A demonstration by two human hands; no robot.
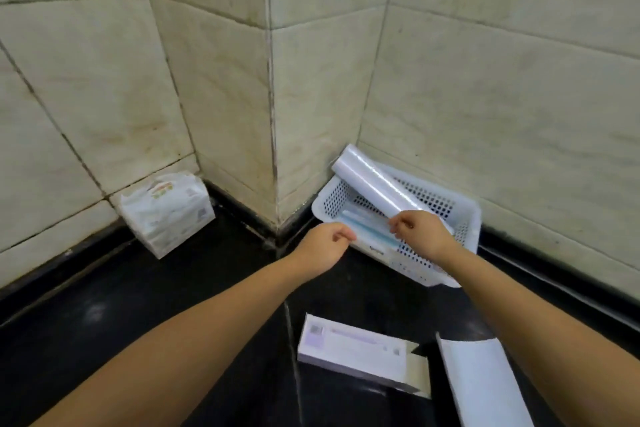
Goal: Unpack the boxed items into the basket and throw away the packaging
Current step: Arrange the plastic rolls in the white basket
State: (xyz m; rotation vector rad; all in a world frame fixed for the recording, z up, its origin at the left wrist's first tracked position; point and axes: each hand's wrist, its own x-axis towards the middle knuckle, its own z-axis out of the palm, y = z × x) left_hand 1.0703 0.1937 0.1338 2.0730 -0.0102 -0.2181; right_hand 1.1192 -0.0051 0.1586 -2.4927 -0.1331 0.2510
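Note:
A white perforated basket (465, 218) sits on the black counter in the wall corner. A long roll of clear film (372, 182) lies slanted across it, its far end propped on the rim by the wall. My right hand (424, 234) is closed at the roll's near end. A flat blue and white pack (369, 230) lies inside the basket. My left hand (325, 248) has its fingers pinched together at that pack's left edge by the basket's front rim; whether it grips anything is unclear. An opened white box (356, 350) lies near me.
A second piece of white packaging (481, 381) lies to the right of the opened box. A wrapped pack of tissues (166, 211) leans against the tiled wall at the left. Tiled walls close off the counter behind and on both sides.

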